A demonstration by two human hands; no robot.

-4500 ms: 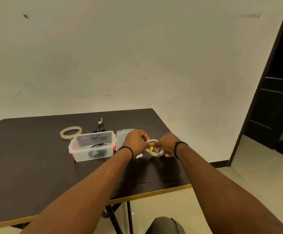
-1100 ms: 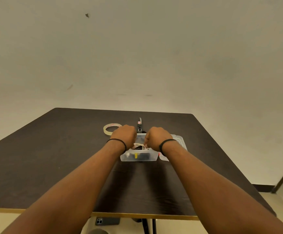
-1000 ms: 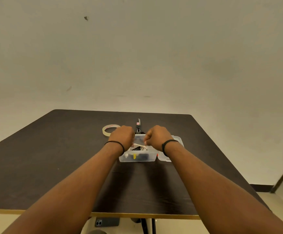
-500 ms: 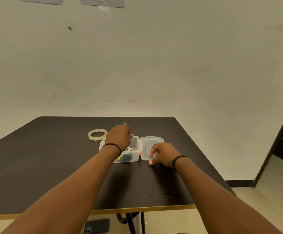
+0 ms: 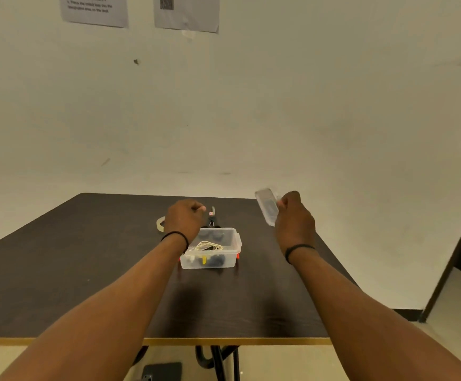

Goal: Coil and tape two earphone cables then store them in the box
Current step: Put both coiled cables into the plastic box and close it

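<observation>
A clear plastic box (image 5: 225,263) stands open in the middle of the dark table (image 5: 59,270). Inside it lie a coiled white earphone cable (image 5: 208,246) and a dark earphone coil (image 5: 216,261). My right hand (image 5: 292,218) grips the clear lid (image 5: 265,209), held tilted in the air to the right of the box. My left hand (image 5: 185,220) hovers just behind the box's left end with fingers curled and nothing visible in them.
A roll of clear tape (image 5: 160,224) lies behind my left hand. Scissors (image 5: 212,217) lie behind the box. Paper sheets (image 5: 94,9) hang on the wall. A phone (image 5: 162,371) lies on the floor under the table's front edge. A dark door frame stands at the right.
The white coil went from both hands into the box. My right hand took the lid off the table and raised it. My left hand lifted clear of the box.
</observation>
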